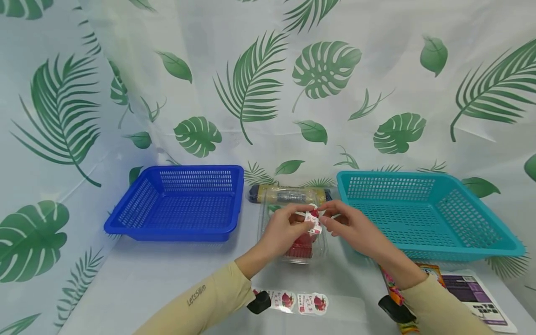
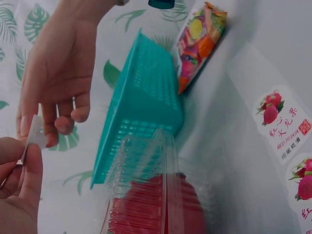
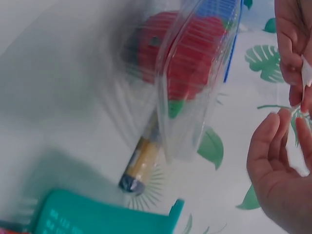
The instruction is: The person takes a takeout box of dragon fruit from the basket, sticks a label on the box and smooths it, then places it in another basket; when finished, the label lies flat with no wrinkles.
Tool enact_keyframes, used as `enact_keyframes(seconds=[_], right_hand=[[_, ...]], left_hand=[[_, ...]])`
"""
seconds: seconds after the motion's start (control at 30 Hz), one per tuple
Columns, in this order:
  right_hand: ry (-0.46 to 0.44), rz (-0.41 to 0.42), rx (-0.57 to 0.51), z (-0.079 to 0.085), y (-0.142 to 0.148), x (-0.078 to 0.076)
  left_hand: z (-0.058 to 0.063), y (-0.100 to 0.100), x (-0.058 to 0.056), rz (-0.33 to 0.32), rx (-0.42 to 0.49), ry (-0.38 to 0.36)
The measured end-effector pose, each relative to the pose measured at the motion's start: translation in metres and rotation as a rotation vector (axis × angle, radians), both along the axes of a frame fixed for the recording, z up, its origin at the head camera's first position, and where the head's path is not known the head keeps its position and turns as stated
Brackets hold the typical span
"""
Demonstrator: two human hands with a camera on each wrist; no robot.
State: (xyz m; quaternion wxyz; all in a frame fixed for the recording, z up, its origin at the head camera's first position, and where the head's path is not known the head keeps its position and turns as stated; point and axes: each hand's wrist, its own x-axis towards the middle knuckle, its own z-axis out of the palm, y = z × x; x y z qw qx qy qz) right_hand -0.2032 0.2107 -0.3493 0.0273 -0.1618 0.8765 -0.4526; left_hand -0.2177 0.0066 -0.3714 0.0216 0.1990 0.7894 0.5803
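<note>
In the head view my left hand (image 1: 282, 229) pinches a white dragon fruit sticker (image 1: 313, 219) between thumb and fingers. My right hand (image 1: 349, 226) meets its upper right edge with the fingertips, pinching it there. The left wrist view shows the sticker (image 2: 35, 132) nearly edge-on, between both hands. Below the hands lies a clear plastic clamshell box (image 1: 322, 253) with a red fruit (image 1: 299, 246) inside; a green tip shows in the right wrist view. Nearer me, a backing strip (image 1: 349, 307) carries more dragon fruit stickers (image 1: 313, 303).
A blue basket (image 1: 176, 232) stands left, a teal basket (image 1: 452, 253) right. Behind the box lies a yellow and dark roll-shaped package (image 1: 255, 193). Front right are a colourful snack packet (image 2: 200, 46) and a white and purple package (image 1: 477, 300), partly behind my right arm.
</note>
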Motion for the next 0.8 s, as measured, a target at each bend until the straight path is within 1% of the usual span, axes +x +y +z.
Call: enact_keyframes(seconds=[0.13,0.33,0.43,0.6,0.7,0.8], right_hand=[[-0.032,-0.050,-0.034,-0.003,-0.005,-0.005],[-0.091,-0.075,-0.168,-0.012,-0.012,-0.012],[-0.123,-0.090,-0.209,-0.015,-0.013,-0.014],[-0.139,-0.099,-0.207,-0.016,-0.017,-0.020],[-0.141,-0.101,-0.197,-0.018,-0.021,-0.027],[-0.146,-0.095,-0.163,-0.022,-0.026,-0.036]], left_hand=[[0.002,0.000,-0.002,0.018,0.016,-0.003],[0.004,-0.001,-0.006,0.038,0.023,-0.033],[0.004,0.000,-0.008,0.036,0.016,-0.043],[0.003,-0.003,-0.014,0.050,-0.013,-0.074],[0.001,-0.006,-0.020,0.064,-0.038,-0.103],[-0.001,-0.010,-0.028,0.083,-0.069,-0.126]])
